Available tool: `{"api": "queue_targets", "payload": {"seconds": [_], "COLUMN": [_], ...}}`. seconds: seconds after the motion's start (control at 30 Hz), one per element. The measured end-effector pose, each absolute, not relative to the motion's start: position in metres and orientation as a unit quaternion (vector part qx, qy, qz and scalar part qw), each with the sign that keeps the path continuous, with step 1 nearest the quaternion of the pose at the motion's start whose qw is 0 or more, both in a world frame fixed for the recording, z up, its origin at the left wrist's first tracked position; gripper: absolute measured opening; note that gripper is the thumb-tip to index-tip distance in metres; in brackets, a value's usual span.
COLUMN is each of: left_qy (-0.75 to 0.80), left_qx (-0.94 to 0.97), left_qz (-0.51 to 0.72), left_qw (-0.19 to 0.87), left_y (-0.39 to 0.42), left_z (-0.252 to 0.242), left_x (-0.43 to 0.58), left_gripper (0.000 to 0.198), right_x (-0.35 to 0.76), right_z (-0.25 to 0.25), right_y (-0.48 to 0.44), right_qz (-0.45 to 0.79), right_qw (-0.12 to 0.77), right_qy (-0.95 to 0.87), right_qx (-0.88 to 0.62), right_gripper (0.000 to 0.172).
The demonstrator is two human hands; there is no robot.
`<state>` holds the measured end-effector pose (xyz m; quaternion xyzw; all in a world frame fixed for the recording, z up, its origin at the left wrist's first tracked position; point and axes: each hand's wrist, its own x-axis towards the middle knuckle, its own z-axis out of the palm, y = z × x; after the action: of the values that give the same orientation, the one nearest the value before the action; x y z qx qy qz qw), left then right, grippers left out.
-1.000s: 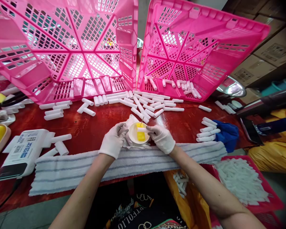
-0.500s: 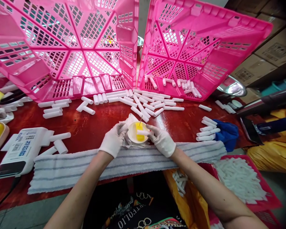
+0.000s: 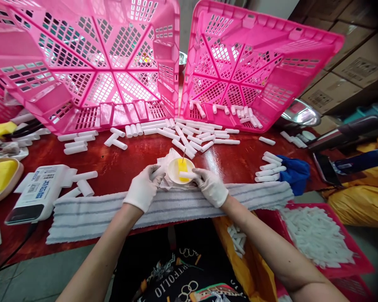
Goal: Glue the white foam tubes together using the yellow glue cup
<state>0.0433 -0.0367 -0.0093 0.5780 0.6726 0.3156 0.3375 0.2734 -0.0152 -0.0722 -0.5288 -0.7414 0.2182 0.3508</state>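
My right hand (image 3: pixel 211 187), in a white glove, is closed on the end of a short white tube (image 3: pixel 186 174). The tube's far end lies over a yellow sponge block (image 3: pixel 182 165) in a small white dish (image 3: pixel 172 173). A thin stick stands up from the block. To the left of the dish, my left hand (image 3: pixel 142 188), also gloved, is closed with its fingertips around another white tube (image 3: pixel 157 172), mostly hidden by the fingers. Crumpled white tissue (image 3: pixel 166 158) lies under the dish. Beyond it, many loose white tubes (image 3: pixel 204 138) are scattered on the red table.
Two pink crates (image 3: pixel 108 69) stand tipped on their sides at the back. A striped towel (image 3: pixel 176 208) runs along the front edge. At left are a white device (image 3: pixel 39 191) and a tray of yellow sponges (image 3: pixel 1 176); a blue cloth (image 3: pixel 294 174) lies at right.
My left hand has shifted left, away from the dish, and a white tube now shows in its fingers. My right hand still holds its tube over the yellow sponge. The view has shifted slightly.
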Motion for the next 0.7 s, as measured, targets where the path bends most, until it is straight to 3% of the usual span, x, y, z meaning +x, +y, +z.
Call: {"api": "queue_targets", "payload": {"seconds": [0.23, 0.43, 0.6, 0.7], "left_qy": [0.66, 0.572, 0.525, 0.536], "left_qx": [0.572, 0.569, 0.568, 0.613], "left_qz": [0.344, 0.376, 0.364, 0.326], "left_qw": [0.345, 0.456, 0.519, 0.481], "left_y": [-0.05, -0.066, -0.081, -0.085], "left_z": [-0.009, 0.0, 0.008, 0.016], "left_x": [0.043, 0.061, 0.071, 0.074], "left_gripper": [0.037, 0.034, 0.039, 0.036], "right_x": [0.269, 0.267, 0.272, 0.271], "right_z": [-0.045, -0.009, 0.002, 0.007], "right_y": [-0.035, -0.055, -0.055, -0.061], "right_qz": [0.258, 0.466, 0.516, 0.461], "right_qw": [0.399, 0.438, 0.393, 0.408], "right_qy": [-0.745, -0.572, -0.553, -0.578], "right_qx": [-0.469, -0.513, -0.523, -0.536], "right_gripper": [0.012, 0.028, 0.036, 0.037]}}
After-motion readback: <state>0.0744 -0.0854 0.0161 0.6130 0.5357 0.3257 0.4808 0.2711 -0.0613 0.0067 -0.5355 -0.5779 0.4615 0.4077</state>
